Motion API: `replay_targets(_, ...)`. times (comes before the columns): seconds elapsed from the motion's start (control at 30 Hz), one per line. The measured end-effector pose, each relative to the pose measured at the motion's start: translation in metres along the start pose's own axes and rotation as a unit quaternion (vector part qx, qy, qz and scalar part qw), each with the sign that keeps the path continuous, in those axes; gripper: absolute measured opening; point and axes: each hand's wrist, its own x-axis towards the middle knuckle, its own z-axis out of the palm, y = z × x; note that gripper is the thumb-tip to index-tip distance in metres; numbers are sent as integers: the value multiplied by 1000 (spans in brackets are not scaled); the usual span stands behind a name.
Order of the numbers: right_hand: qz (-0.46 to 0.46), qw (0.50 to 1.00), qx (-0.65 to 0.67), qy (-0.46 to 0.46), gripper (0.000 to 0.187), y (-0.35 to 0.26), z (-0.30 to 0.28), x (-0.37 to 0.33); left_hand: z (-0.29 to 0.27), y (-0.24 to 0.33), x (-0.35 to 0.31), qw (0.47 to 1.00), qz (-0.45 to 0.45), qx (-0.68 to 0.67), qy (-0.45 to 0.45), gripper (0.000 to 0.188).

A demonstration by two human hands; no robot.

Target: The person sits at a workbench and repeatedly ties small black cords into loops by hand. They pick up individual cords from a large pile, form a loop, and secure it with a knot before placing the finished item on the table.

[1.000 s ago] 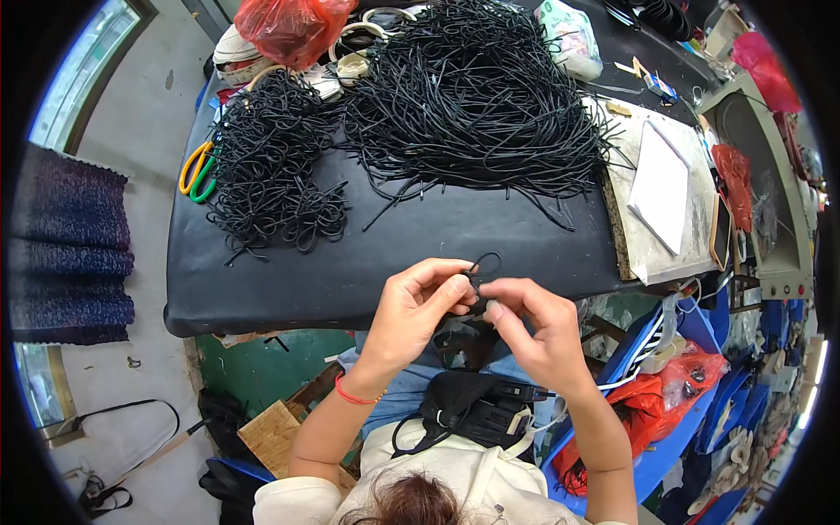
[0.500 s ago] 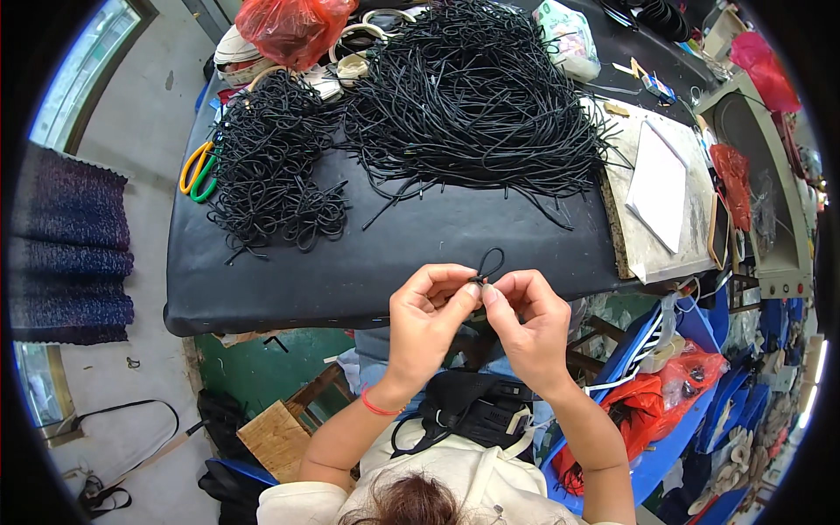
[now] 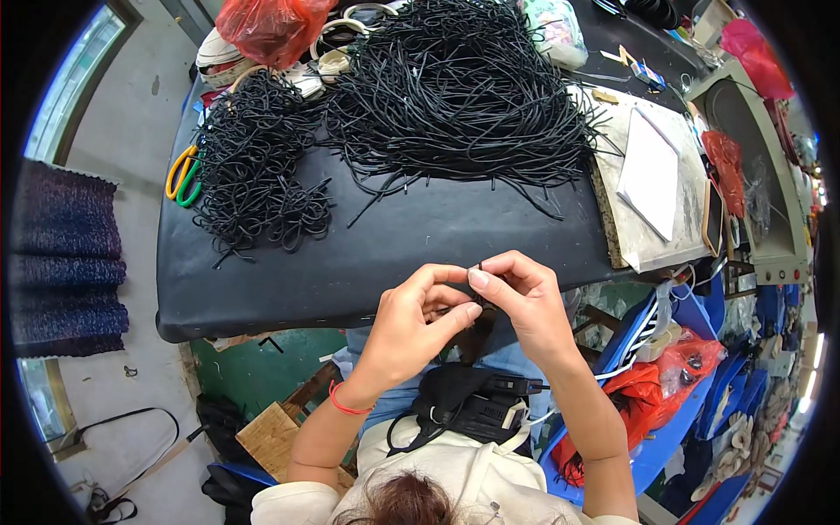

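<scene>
Over the table's near edge, my two hands meet at a thin black cord (image 3: pixel 480 266), most of it hidden by my fingers. My right hand (image 3: pixel 528 308) pinches it between thumb and index finger, and a short dark piece shows above the thumb. My left hand (image 3: pixel 418 322) is curled beside it, its index fingertip touching the right thumb, its thumb lower against the bent fingers. Beyond my hands lies a large heap of long black cords (image 3: pixel 455 105). A smaller pile of looped black cords (image 3: pixel 258 162) sits left of it.
Scissors with orange and green handles (image 3: pixel 184 177) lie by the small pile on the black-covered table (image 3: pixel 385 254). A pale board (image 3: pixel 614 219) bearing white sheets (image 3: pixel 649 175) is at the right. Red plastic bags (image 3: pixel 273 31) stand at the back left; a blue container (image 3: pixel 652 455) is below right.
The loop that stuck up above my fingertips no longer shows. My left thumb has moved down, away from its index finger, and my right fingers have shifted slightly up and left.
</scene>
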Motion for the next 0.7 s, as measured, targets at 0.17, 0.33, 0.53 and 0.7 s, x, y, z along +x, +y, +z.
replay_targets(0.17,25,997,75,3,12,6,-2,-1,2,-2,1,998,-36,-2,-53,17)
replay_targets(0.33,52,994,88,26,17,0,-2,-3,2,7,0,996,-10,86,-23,17)
replay_targets(0.53,111,991,1,-81,26,-4,-10,-8,0,9,1,994,46,89,-52,30)
replay_targets(0.7,97,992,-4,-87,24,-9,-9,-7,-2,-3,1,998,-1,42,-41,25)
